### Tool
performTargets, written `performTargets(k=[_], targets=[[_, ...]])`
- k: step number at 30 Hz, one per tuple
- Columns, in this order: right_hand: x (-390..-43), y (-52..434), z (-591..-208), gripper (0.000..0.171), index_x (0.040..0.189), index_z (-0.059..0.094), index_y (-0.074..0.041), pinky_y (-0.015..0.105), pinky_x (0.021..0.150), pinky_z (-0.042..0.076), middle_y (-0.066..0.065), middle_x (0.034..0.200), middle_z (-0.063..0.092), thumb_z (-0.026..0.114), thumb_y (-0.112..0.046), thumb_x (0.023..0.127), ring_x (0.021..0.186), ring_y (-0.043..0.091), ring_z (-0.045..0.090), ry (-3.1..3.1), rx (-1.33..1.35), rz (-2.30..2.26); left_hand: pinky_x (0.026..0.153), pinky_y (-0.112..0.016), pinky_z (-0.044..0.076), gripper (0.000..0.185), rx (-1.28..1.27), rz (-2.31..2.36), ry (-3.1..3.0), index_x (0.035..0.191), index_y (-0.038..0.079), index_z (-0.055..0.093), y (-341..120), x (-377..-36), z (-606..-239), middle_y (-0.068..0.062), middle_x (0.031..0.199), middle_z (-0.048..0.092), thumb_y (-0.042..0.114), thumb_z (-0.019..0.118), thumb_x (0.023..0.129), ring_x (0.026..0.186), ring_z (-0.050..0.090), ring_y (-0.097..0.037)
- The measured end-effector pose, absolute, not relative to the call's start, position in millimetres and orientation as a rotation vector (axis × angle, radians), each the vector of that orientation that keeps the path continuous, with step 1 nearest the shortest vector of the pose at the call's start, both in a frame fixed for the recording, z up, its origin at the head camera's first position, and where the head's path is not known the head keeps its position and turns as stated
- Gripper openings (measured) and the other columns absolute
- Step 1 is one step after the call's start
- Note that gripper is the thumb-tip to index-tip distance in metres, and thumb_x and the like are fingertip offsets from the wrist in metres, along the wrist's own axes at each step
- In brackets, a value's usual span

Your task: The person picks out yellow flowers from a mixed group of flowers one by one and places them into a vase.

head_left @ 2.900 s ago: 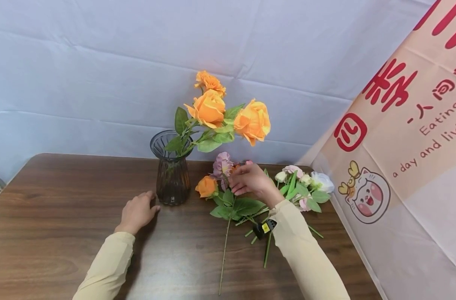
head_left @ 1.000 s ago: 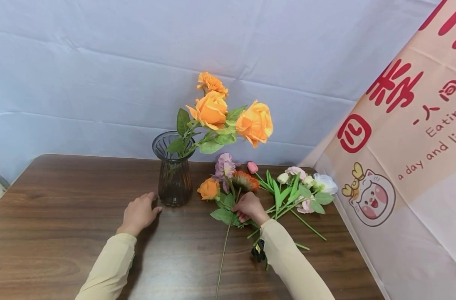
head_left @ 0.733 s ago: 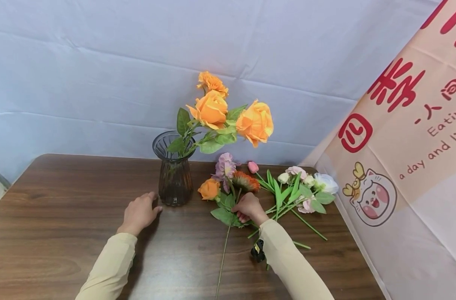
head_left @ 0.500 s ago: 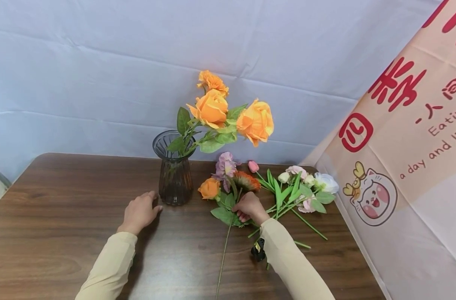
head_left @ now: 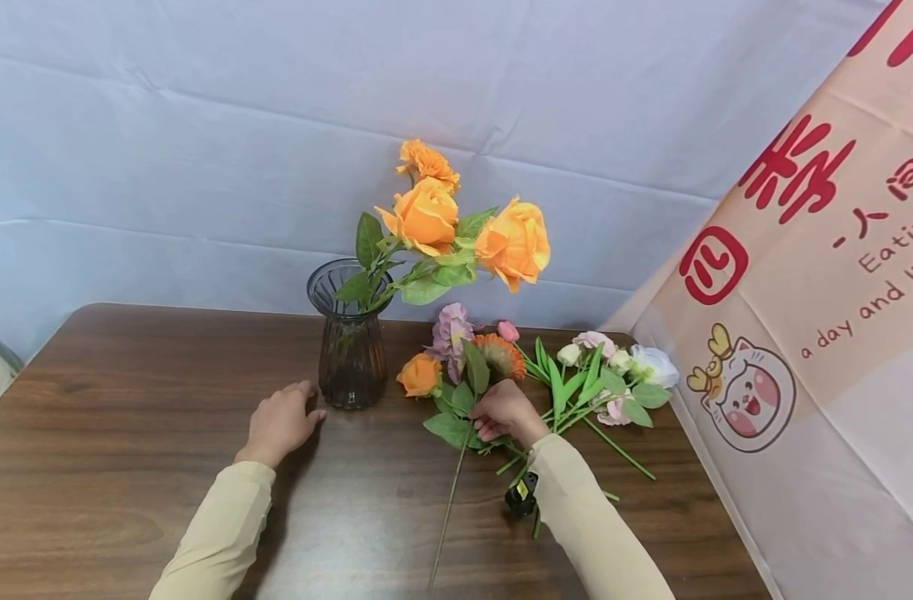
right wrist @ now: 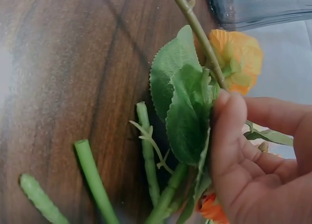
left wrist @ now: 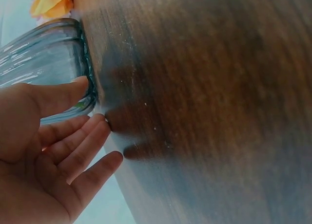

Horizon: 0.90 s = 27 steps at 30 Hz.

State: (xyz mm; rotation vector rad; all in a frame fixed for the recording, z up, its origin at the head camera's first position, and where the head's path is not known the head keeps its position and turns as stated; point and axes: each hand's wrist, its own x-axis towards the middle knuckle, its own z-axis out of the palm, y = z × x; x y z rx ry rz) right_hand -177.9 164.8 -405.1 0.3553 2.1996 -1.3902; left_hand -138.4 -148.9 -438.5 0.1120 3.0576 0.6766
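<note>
Flower in hand: We see the orange daisy-like flower (head_left: 501,357) lying among the loose blooms at the middle of the tabletop (head_left: 127,433), its head just right of the vase and its stem running under the right hand.
Right hand: Our right hand (head_left: 506,411) curls round that stem and its leaves; the right wrist view shows the fingers (right wrist: 229,136) closed over green foliage, with cut stem ends (right wrist: 92,180) lying on the wood beside them.
Left hand: Our left hand (head_left: 279,422) rests flat on the tabletop, fingers relaxed and spread; the thumb (left wrist: 58,95) touches the foot of the vase.
Vase: A dark ribbed glass vase (head_left: 351,350) stands upright just left of the loose flowers, holding orange roses (head_left: 464,229) that lean to the right.
Loose flowers: A small orange rose (head_left: 419,375) and a lilac bloom (head_left: 451,327) lie left of the held flower; a pink bud (head_left: 508,331) and a bunch of white and pale pink blooms (head_left: 621,371) lie to its right.
Surroundings: A pale blue cloth backdrop (head_left: 202,150) hangs behind the tabletop, and a printed banner with a cartoon cat (head_left: 741,392) stands at the right.
</note>
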Motion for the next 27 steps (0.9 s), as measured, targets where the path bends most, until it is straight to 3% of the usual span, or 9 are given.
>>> performTargets(k=[8, 27], targets=[[-179.3, 170.1, -398.2, 0.009, 0.081, 0.061, 0.015, 0.037, 0.054, 0.054, 0.014, 0.057, 0.058, 0.059, 0.006, 0.082, 0.045, 0.020, 0.059, 2.159, 0.351, -1.435, 0.069, -0.052, 0.046, 0.038, 0.107, 0.673, 3.062, 0.110, -0.005, 0.057, -148.5, -139.1, -439.3, -0.022, 0.105, 0.060, 0.020, 0.067, 0.083, 0.084, 0.058, -0.042], [-176.5, 191.6, -379.3, 0.018, 0.095, 0.056, 0.022, 0.035, 0.059, 0.054, 0.018, 0.063, 0.059, 0.055, 0.007, 0.085, 0.050, 0.022, 0.063, 2.090, 0.313, -1.539, 0.069, -0.053, 0.046, 0.039, 0.097, 0.669, 3.071, 0.111, -0.004, 0.057, -148.8, -140.0, -441.4, -0.022, 0.107, 0.060, 0.021, 0.067, 0.083, 0.086, 0.058, -0.043]])
